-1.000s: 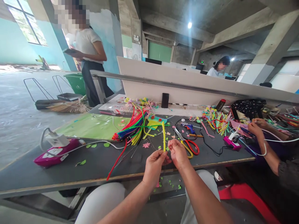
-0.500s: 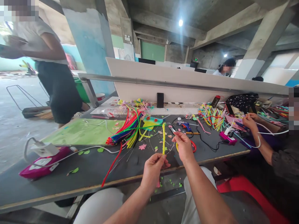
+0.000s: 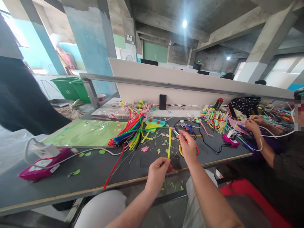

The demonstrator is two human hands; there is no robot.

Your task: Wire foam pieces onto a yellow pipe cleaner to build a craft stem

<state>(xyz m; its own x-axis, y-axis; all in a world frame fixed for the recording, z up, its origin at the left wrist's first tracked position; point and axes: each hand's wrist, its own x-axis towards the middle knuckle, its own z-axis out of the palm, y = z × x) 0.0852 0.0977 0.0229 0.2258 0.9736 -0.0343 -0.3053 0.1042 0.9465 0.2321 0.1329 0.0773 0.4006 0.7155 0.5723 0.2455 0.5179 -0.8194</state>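
Observation:
My left hand [image 3: 158, 168] is closed on the lower end of a fuzzy yellow pipe cleaner [image 3: 169, 144], which stands nearly upright above the fist. My right hand [image 3: 187, 144] is pinched just right of its upper part. Whatever is between those right fingertips is too thin or hidden to make out. Behind the right hand are scissors with red and yellow handles [image 3: 197, 149]; the hand covers their middle. Left of the pipe cleaner lie a pink paper star [image 3: 144, 149] and a bundle of coloured pipe cleaners [image 3: 124, 136].
A blue glue gun [image 3: 189, 129] with a black cord lies beyond my hands. Power strips [image 3: 45, 164] stand on the table, one near the left edge. A phone [image 3: 162, 102] leans at the back. A co-worker's hands [image 3: 254, 125] work at the right. Another person stands far left.
The yellow pipe cleaner and both my hands have shifted slightly right. The standing person has moved left, uncovering green bins. The person behind the partition has dropped mostly out of sight.

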